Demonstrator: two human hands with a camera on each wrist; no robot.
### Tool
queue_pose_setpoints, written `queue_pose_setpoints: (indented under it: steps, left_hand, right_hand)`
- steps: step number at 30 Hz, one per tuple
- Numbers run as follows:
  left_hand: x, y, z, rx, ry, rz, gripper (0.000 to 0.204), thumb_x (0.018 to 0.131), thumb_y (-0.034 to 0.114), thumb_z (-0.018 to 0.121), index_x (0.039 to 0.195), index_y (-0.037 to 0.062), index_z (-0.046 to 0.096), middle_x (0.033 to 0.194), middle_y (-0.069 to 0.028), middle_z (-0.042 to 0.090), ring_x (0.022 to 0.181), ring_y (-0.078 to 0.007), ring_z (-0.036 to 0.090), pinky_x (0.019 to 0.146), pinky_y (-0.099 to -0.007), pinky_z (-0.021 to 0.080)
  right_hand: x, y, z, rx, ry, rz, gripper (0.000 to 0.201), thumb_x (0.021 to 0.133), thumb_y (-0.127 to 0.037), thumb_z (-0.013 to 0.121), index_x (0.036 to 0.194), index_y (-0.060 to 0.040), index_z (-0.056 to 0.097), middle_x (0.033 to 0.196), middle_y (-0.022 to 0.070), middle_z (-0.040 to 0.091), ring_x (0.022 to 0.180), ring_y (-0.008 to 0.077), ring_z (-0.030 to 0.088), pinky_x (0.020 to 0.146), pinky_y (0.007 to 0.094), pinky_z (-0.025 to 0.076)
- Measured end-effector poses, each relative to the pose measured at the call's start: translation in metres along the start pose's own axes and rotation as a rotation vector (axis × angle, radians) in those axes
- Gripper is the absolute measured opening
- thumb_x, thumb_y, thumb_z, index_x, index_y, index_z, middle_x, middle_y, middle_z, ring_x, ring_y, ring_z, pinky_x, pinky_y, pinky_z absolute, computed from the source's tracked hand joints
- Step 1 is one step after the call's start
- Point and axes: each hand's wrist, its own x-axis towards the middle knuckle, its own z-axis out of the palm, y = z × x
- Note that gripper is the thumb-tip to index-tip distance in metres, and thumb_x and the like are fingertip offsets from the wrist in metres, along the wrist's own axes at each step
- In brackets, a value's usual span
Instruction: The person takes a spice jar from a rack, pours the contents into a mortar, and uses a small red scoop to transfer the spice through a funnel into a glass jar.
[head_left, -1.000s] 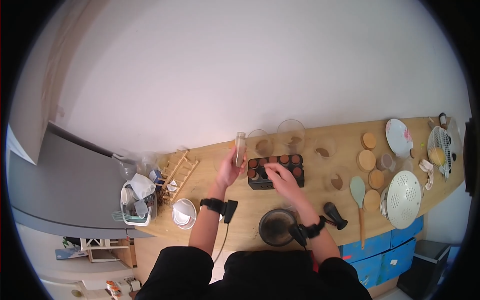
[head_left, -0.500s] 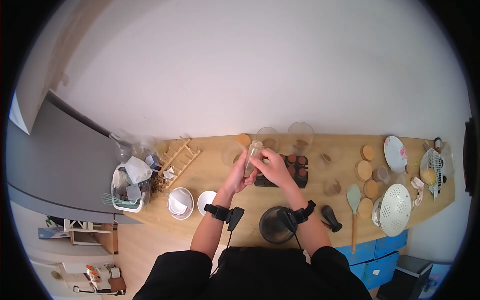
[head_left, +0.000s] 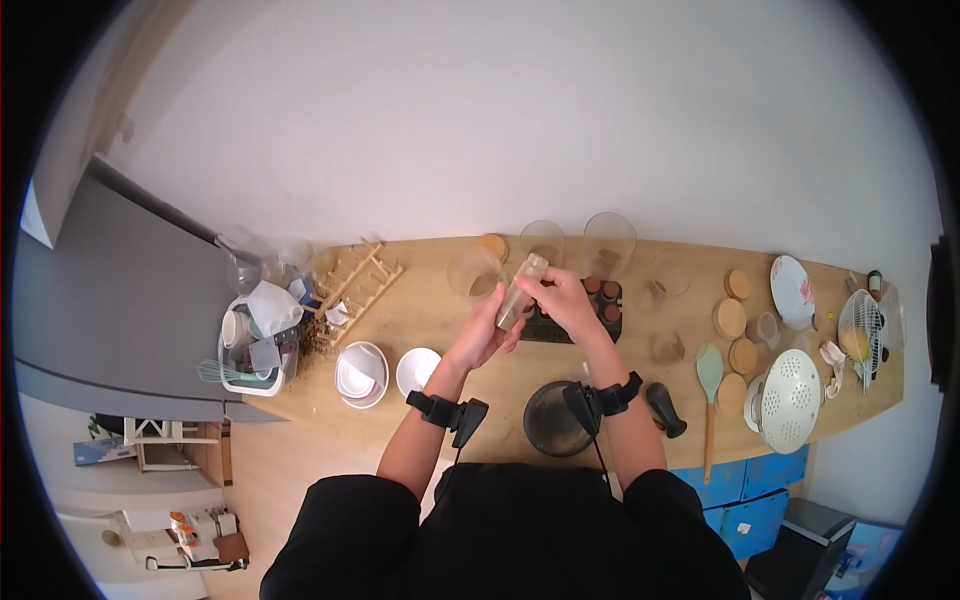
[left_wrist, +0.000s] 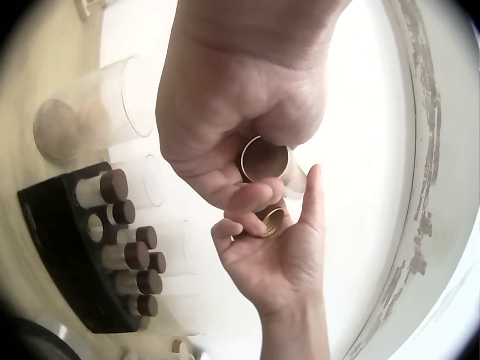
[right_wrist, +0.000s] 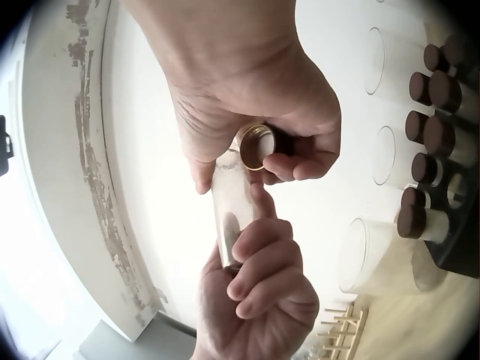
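My left hand grips a clear glass spice jar that leans to the right in the head view. A powdery brownish tint shows through its wall. Close against the mouth of the jar is my right hand, its curled fingers holding a dark screw cap off to the side, gold lining facing out. The right thumb lies along the jar's neck in the right wrist view. Below the hands stands a black rack of similar capped jars; one slot in it has no cap.
Several clear glass containers line the wall side of the table. A dark bowl sits near my body, with a black pestle-shaped tool beside it. Rightward lie a green spatula, wooden lids and a white colander; white bowls stand left.
My right hand left the rack and came to the jar's top, where it now holds the cap. The left hand shifted right with the jar, which tilts further right.
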Motion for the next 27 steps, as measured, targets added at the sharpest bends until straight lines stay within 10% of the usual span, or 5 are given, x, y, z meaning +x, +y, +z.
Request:
queue_pose_setpoints:
  steps: [6,9,18,21,27]
  left_hand:
    - [-0.003,-0.011,-0.005,0.38,0.902,0.746,0.056,0.099,0.042,0.026,0.138,0.0031,0.031,0.134,-0.0144,0.039,0.122,-0.0216,0.039,0.104,-0.0378,0.031]
    - [-0.028,-0.001,0.05,0.849,0.458,0.243,0.057,0.098,0.033,0.033,0.142,-0.0012,0.021,0.137,-0.0157,0.039,0.126,-0.0203,0.037,0.103,-0.0346,0.031]
    - [-0.017,-0.036,0.015,0.575,0.599,0.697,0.065,0.089,0.003,0.048,0.145,0.005,0.015,0.128,-0.0149,0.048,0.11,-0.0187,0.053,0.093,-0.0311,0.042]
    - [-0.031,-0.017,0.034,0.53,0.301,0.345,0.066,0.089,0.0,0.049,0.145,0.005,0.015,0.127,-0.0151,0.049,0.112,-0.0181,0.053,0.094,-0.0298,0.043]
    - [-0.004,-0.019,-0.004,0.56,0.342,0.488,0.051,0.088,0.003,0.057,0.134,0.0017,0.034,0.109,-0.0106,0.057,0.094,-0.0137,0.059,0.079,-0.0254,0.05]
  right_hand:
    - [-0.008,-0.015,0.015,-0.057,0.222,-0.036,0.027,0.081,-0.028,0.069,0.085,-0.0014,0.067,0.07,-0.0018,0.061,0.061,0.0027,0.049,0.053,0.0198,0.038]
    - [-0.008,-0.009,0.026,-0.059,0.328,-0.118,0.03,0.079,-0.029,0.071,0.077,0.0007,0.066,0.061,-0.0003,0.06,0.052,0.003,0.051,0.048,0.0215,0.041]
    - [-0.017,-0.03,0.038,-0.169,0.428,-0.09,0.027,0.08,-0.026,0.07,0.083,0.0014,0.066,0.065,-0.0002,0.061,0.058,0.0031,0.049,0.052,0.021,0.04]
    - [-0.017,-0.022,0.039,-0.12,0.352,-0.095,0.027,0.081,-0.026,0.07,0.083,0.0013,0.066,0.066,-0.0001,0.061,0.058,0.0032,0.05,0.052,0.0211,0.04]
    - [-0.004,0.008,0.031,-0.087,0.354,-0.131,0.031,0.082,-0.03,0.068,0.087,0.0007,0.066,0.064,0.0031,0.063,0.052,0.0055,0.053,0.049,0.0213,0.042]
